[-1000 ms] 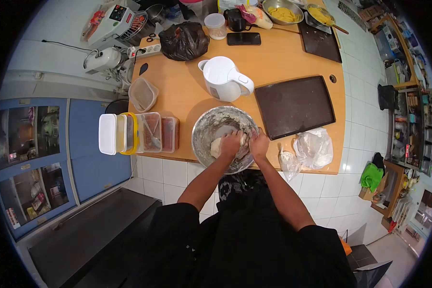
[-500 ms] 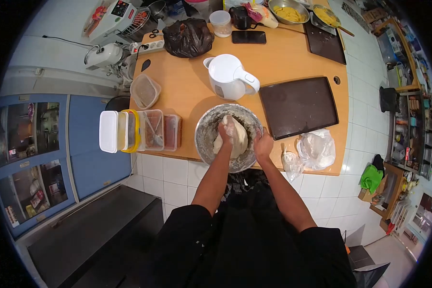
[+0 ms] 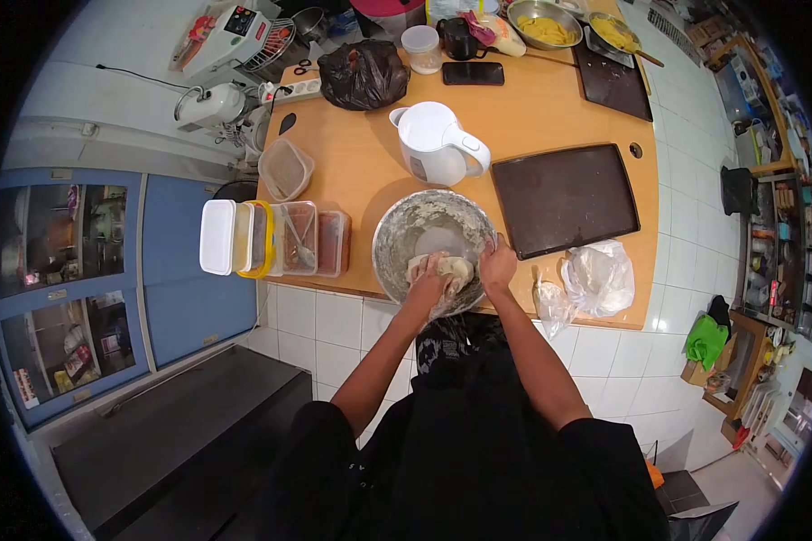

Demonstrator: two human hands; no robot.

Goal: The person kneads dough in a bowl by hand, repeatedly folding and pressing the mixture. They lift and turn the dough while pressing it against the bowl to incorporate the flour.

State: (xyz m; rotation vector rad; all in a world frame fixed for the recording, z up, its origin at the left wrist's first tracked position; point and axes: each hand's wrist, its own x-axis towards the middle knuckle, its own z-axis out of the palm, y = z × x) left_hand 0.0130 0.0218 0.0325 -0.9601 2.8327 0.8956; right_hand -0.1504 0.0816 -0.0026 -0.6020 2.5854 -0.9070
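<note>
A floury metal bowl (image 3: pixel 390 236) stands at the front edge of the wooden table, its inner wall smeared with dough. A pale lump of dough (image 3: pixel 461 268) lies in the near part of the bowl. My left hand (image 3: pixel 431 283) is down in the bowl, its floury fingers curled over the dough. With my right hand (image 3: pixel 497 267) I grip the bowl's right rim. Just behind the bowl stands a white electric kettle (image 3: pixel 431 135).
A dark baking tray (image 3: pixel 564 203) lies right of the bowl, with a plastic bag of white contents (image 3: pixel 599 278) in front of it. Plastic containers (image 3: pixel 299 236) line the table's left side. A phone (image 3: pixel 473 74) and a black bag (image 3: pixel 364 72) are farther back.
My left hand has pulled the dough toward me, from the bowl's middle to its near side, baring the bottom. My right hand stays on the rim. The view has shifted slightly.
</note>
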